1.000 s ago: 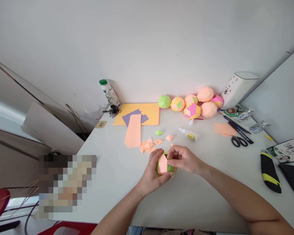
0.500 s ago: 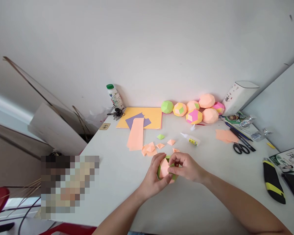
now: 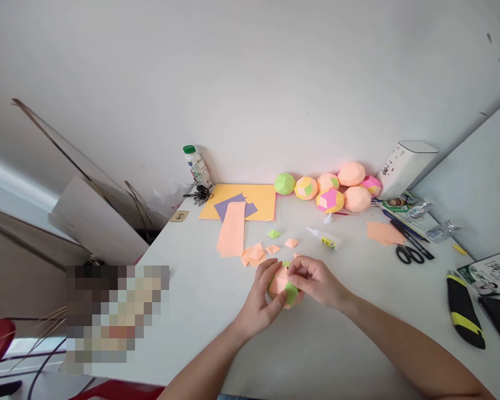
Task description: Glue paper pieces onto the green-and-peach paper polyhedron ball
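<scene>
Near the front middle of the table I hold a faceted paper ball (image 3: 280, 282) with peach and green faces. My left hand (image 3: 263, 300) is wrapped round its left side, thumb along the lower front. The fingers of my right hand (image 3: 314, 282) pinch at the ball's upper right, where a small dark gap shows; whether a separate piece is between them is hidden. Just beyond lie several small folded peach pieces (image 3: 291, 243) and one green folded piece (image 3: 273, 234). A glue bottle (image 3: 327, 240) lies uncapped behind my right hand.
Finished-looking paper balls (image 3: 351, 173) line the wall. Peach strips (image 3: 233, 230) lie over purple paper (image 3: 250, 210) and a yellow sheet (image 3: 262, 194). A drink bottle (image 3: 196, 168) and keys (image 3: 200, 194) are back left. Scissors (image 3: 409, 253), pens and a utility knife (image 3: 464, 314) lie right.
The ball has turned slightly in my hands, showing a green face at the front by my left thumb. My right fingers have closed in at its upper right edge.
</scene>
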The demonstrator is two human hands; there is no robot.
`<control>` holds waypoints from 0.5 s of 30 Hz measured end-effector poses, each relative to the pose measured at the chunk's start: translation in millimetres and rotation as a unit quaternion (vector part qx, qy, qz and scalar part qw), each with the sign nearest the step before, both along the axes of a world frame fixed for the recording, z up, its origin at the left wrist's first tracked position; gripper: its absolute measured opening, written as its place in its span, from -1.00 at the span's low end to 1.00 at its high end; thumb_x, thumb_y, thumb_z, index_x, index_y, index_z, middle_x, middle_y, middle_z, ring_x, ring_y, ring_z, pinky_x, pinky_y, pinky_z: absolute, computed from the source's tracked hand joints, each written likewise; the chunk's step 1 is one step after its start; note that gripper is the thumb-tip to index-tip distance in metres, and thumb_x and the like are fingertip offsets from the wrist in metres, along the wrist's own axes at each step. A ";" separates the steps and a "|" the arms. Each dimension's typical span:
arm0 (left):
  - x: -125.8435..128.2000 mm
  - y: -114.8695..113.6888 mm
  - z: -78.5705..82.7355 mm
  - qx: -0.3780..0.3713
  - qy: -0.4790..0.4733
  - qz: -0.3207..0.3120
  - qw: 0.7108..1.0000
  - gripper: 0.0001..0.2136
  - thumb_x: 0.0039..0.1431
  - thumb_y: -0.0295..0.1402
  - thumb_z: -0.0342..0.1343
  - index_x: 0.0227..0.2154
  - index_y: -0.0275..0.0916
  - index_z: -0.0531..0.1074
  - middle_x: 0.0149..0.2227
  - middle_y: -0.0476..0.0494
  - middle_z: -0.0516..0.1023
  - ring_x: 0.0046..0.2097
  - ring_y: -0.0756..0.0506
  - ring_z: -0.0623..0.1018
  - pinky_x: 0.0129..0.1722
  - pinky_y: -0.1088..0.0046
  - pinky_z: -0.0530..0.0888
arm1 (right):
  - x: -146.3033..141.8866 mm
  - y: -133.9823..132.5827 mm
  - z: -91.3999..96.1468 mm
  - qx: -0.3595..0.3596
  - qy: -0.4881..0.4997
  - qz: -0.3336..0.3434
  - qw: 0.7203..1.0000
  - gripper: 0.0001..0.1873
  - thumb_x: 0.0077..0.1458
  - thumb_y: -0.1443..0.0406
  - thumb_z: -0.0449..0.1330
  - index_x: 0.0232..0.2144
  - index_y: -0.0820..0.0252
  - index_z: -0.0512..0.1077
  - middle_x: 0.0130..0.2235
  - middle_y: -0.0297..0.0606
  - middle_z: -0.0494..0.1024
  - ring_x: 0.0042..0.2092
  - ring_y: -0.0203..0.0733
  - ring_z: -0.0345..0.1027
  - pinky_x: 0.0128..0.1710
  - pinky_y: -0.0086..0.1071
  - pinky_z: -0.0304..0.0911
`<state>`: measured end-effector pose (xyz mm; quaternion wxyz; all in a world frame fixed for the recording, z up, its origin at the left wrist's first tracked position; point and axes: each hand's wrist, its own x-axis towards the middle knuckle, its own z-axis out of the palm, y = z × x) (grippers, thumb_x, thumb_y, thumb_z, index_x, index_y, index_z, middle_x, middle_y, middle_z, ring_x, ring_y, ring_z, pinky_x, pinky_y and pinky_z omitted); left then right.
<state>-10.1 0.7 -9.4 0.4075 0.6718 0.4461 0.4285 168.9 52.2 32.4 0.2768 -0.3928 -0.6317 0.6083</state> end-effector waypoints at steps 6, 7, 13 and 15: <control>-2.7 0.4 -0.3 -0.049 -0.005 -0.007 0.999 -0.58 0.28 -0.26 -0.05 0.19 -0.01 0.13 0.24 -0.22 0.05 0.29 -0.25 0.10 0.24 0.00 0.14 | -1.2 -0.6 -0.8 -0.012 0.009 -0.014 1.000 -0.83 0.08 0.20 0.19 -0.40 0.20 0.36 -0.46 -0.36 0.40 -0.42 -0.30 0.34 -0.47 -0.41 0.33; -2.6 0.3 0.0 -0.056 -0.008 -0.006 0.998 -0.58 0.28 -0.25 -0.05 0.19 -0.01 0.13 0.25 -0.21 0.05 0.29 -0.25 0.10 0.25 0.01 0.15 | -1.2 -0.9 -0.9 -0.014 0.009 -0.014 1.000 -0.83 0.08 0.20 0.19 -0.40 0.20 0.36 -0.46 -0.36 0.40 -0.42 -0.29 0.35 -0.47 -0.41 0.34; -3.0 -0.6 3.3 -0.095 -0.034 -0.001 0.995 -0.57 0.27 -0.21 -0.02 0.18 0.00 0.15 0.25 -0.18 0.09 0.29 -0.25 0.11 0.25 0.05 0.15 | -0.6 -2.2 -2.7 -0.032 0.026 -0.011 0.999 -0.85 0.07 0.22 0.20 -0.41 0.20 0.37 -0.49 -0.39 0.39 -0.43 -0.30 0.35 -0.46 -0.40 0.39; -3.8 -0.9 5.0 -0.104 -0.040 -0.001 0.994 -0.57 0.26 -0.21 -0.01 0.18 0.01 0.16 0.24 -0.18 0.10 0.29 -0.25 0.12 0.25 0.07 0.15 | -0.7 -2.9 -2.9 -0.043 0.032 -0.011 0.998 -0.85 0.07 0.23 0.21 -0.41 0.20 0.37 -0.49 -0.39 0.40 -0.43 -0.30 0.36 -0.47 -0.40 0.39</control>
